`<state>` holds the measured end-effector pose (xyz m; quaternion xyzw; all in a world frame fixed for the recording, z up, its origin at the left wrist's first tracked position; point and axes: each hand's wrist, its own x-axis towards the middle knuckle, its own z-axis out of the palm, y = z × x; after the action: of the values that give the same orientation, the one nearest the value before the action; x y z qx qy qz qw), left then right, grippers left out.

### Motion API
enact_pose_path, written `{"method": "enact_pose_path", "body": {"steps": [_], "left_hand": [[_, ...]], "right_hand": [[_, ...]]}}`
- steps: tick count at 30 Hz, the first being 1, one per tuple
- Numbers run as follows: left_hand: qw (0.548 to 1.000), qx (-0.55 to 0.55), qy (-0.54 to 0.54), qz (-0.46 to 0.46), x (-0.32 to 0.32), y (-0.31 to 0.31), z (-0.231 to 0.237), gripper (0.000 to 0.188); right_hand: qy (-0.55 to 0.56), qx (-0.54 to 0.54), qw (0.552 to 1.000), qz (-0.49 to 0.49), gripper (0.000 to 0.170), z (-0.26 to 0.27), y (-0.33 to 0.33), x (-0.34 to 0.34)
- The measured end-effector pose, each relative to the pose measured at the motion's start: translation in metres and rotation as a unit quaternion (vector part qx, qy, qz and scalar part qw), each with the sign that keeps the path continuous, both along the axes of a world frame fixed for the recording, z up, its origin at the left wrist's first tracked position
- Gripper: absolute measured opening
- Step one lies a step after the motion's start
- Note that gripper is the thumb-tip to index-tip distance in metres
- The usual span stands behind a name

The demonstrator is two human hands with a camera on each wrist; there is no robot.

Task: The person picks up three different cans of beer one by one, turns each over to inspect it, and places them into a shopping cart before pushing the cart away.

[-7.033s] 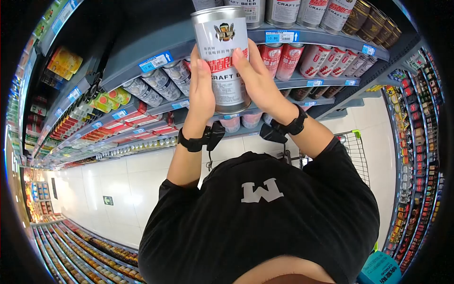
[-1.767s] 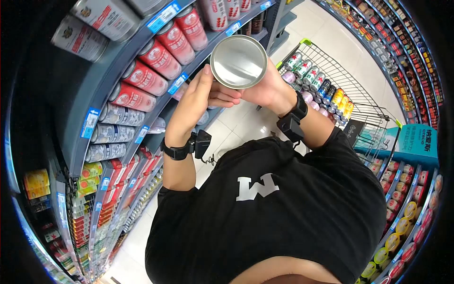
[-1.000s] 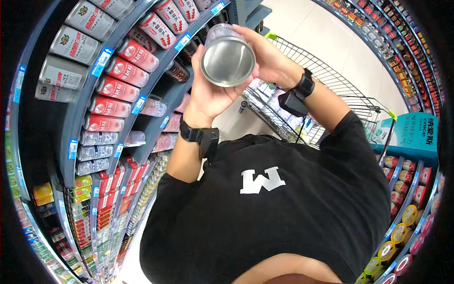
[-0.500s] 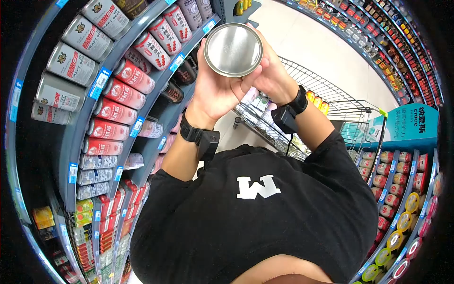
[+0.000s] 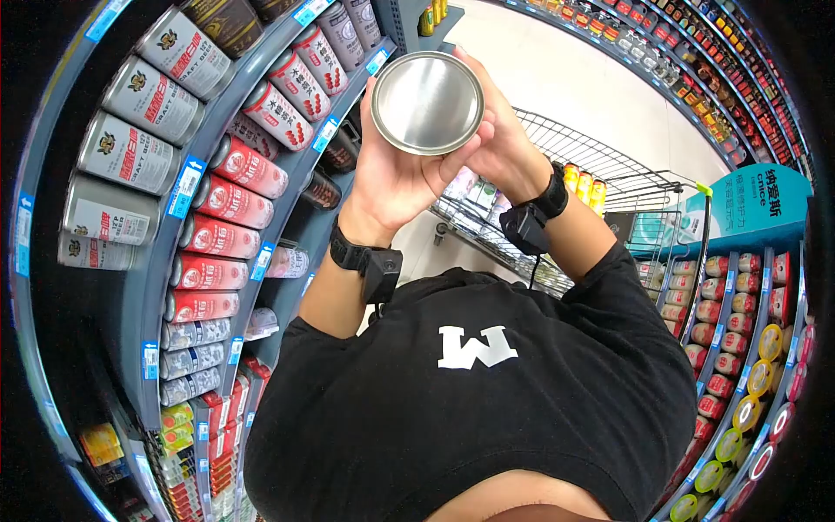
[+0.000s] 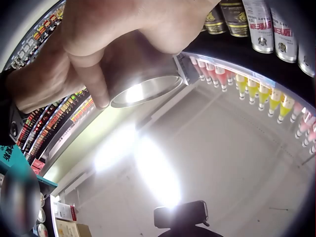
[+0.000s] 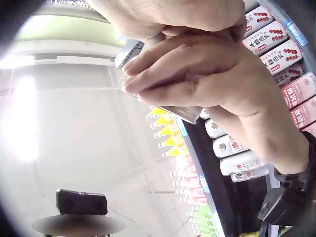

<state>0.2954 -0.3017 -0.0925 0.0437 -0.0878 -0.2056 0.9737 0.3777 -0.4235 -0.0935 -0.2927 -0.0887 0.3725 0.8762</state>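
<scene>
Both hands grip a large beer can, its flat silver end point(image 5: 427, 103) turned toward the head camera. Its printed side is hidden in that view. My left hand point(image 5: 390, 170) wraps the can's left and lower side, the thumb up along the edge. On the other side my right hand point(image 5: 507, 135) holds it, fingers overlapping the left hand's below the rim. In the left wrist view the can's shiny end point(image 6: 148, 92) shows beneath the left hand point(image 6: 133, 24). The left hand's fingers point(image 7: 168, 79) cover most of the can in the right wrist view.
Shelves at left hold silver craft beer cans point(image 5: 130, 152) and red cans point(image 5: 213, 241) above blue price strips. A wire shopping cart point(image 5: 622, 152) with cans stands right of the hands. A teal display sign point(image 5: 752, 209) and more stocked shelves lie at far right.
The can, label-up seven seconds ago, is now tipped with its silver end toward the head camera. The view has swung from the shelf toward the cart. Both hands keep their hold.
</scene>
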Motion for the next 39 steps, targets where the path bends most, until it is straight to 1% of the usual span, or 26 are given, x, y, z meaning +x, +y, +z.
{"method": "enact_pose_path", "body": {"steps": [2, 4, 5, 7, 8, 11, 12, 13, 15, 16, 19, 20, 21, 22, 23, 24, 25, 26, 28, 29, 32, 33, 35, 36, 37, 39], "left_hand": [[1.0, 0.007, -0.002, 0.0, 0.001, 0.003, -0.001, 0.083], [0.998, 0.057, 0.015, 0.012, 0.003, 0.007, -0.003, 0.089], [0.998, 0.057, 0.015, 0.011, 0.004, 0.009, -0.003, 0.089], [0.963, 0.251, -0.091, -0.048, 0.003, 0.012, -0.002, 0.098], [0.963, 0.249, -0.088, -0.05, 0.001, 0.015, -0.002, 0.098], [0.913, 0.403, -0.062, -0.014, -0.005, 0.026, 0.0, 0.096], [0.917, 0.398, -0.025, 0.0, -0.008, 0.026, 0.001, 0.089], [0.917, 0.398, -0.025, -0.001, -0.011, 0.025, 0.003, 0.089], [0.926, 0.374, 0.04, 0.015, -0.013, 0.023, 0.01, 0.083], [0.928, 0.372, 0.023, 0.024, -0.01, 0.023, 0.001, 0.077], [0.941, 0.331, 0.037, 0.061, -0.005, 0.018, -0.005, 0.08], [0.952, 0.304, 0.002, 0.048, -0.002, 0.022, -0.01, 0.082], [0.952, 0.303, 0.002, 0.049, -0.001, 0.023, -0.009, 0.082], [0.977, 0.211, -0.004, 0.029, -0.001, 0.023, -0.007, 0.084], [0.993, 0.117, -0.012, 0.009, 0.001, 0.024, -0.005, 0.087], [0.999, 0.044, -0.013, -0.019, 0.004, 0.024, -0.007, 0.089], [0.999, 0.044, -0.013, -0.017, 0.004, 0.022, -0.008, 0.089], [1.0, 0.012, -0.008, -0.019, 0.005, 0.016, -0.008, 0.089], [0.998, -0.048, -0.031, -0.02, 0.006, 0.003, -0.005, 0.09], [0.998, -0.045, -0.032, -0.021, 0.006, 0.001, -0.004, 0.09], [0.977, 0.182, -0.1, -0.055, 0.005, -0.002, 0.003, 0.091], [0.977, 0.181, -0.097, -0.057, 0.006, 0.002, -0.001, 0.091], [0.96, 0.274, -0.056, 0.023, 0.011, 0.014, -0.01, 0.088], [0.954, 0.292, 0.023, 0.057, 0.006, 0.008, 0.002, 0.086], [0.955, 0.288, 0.026, 0.059, 0.007, 0.006, -0.003, 0.086], [0.948, 0.317, -0.02, 0.038, 0.012, 0.005, -0.012, 0.085]], "right_hand": [[0.011, -0.001, 1.0, -0.013, 0.034, 0.019, 0.006, -0.011], [0.106, -0.104, 0.979, -0.143, 0.038, 0.054, 0.016, -0.027], [0.106, -0.104, 0.978, -0.144, 0.038, 0.042, 0.013, -0.019], [0.003, -0.064, 0.998, 0.019, 0.04, 0.012, -0.001, 0.004], [-0.037, -0.052, 0.997, 0.042, 0.043, 0.005, -0.003, 0.01], [-0.088, -0.11, 0.989, 0.043, 0.041, 0.009, -0.004, 0.016], [-0.114, -0.147, 0.982, 0.035, 0.057, 0.006, -0.002, 0.022], [-0.114, -0.147, 0.982, 0.034, 0.057, 0.001, -0.001, 0.02], [-0.233, -0.286, 0.925, -0.089, 0.088, -0.003, 0.003, 0.014], [-0.249, -0.253, 0.935, -0.026, 0.11, -0.005, 0.0, 0.021], [-0.214, -0.266, 0.936, -0.088, 0.102, -0.005, -0.001, 0.021], [-0.215, -0.267, 0.935, -0.087, 0.102, -0.008, -0.002, 0.023], [-0.146, -0.228, 0.959, -0.08, 0.096, -0.014, -0.005, 0.024], [-0.076, -0.188, 0.976, -0.073, 0.09, -0.018, -0.007, 0.026], [-0.079, -0.188, 0.976, -0.071, 0.09, -0.019, -0.007, 0.028], [-0.023, -0.113, 0.993, -0.002, 0.079, -0.02, -0.007, 0.031], [0.034, -0.037, 0.996, 0.068, 0.07, -0.021, -0.006, 0.033], [0.054, -0.049, 0.996, 0.049, 0.059, -0.02, -0.001, 0.035], [0.055, -0.034, 0.997, 0.052, 0.055, -0.029, 0.005, 0.05], [0.058, -0.021, 0.997, 0.053, 0.051, -0.033, 0.007, 0.054], [0.024, -0.031, 0.998, 0.053, 0.047, -0.003, 0.0, 0.05], [0.01, -0.04, 0.998, 0.054, 0.046, 0.001, -0.003, 0.047], [-0.008, -0.059, 0.997, 0.043, 0.045, 0.0, -0.002, 0.05], [-0.029, -0.106, 0.994, 0.023, 0.047, 0.0, -0.002, 0.048], [-0.049, -0.154, 0.987, 0.004, 0.05, -0.001, -0.003, 0.046], [-0.04, -0.154, 0.987, 0.035, 0.052, 0.001, -0.008, 0.044]]}}
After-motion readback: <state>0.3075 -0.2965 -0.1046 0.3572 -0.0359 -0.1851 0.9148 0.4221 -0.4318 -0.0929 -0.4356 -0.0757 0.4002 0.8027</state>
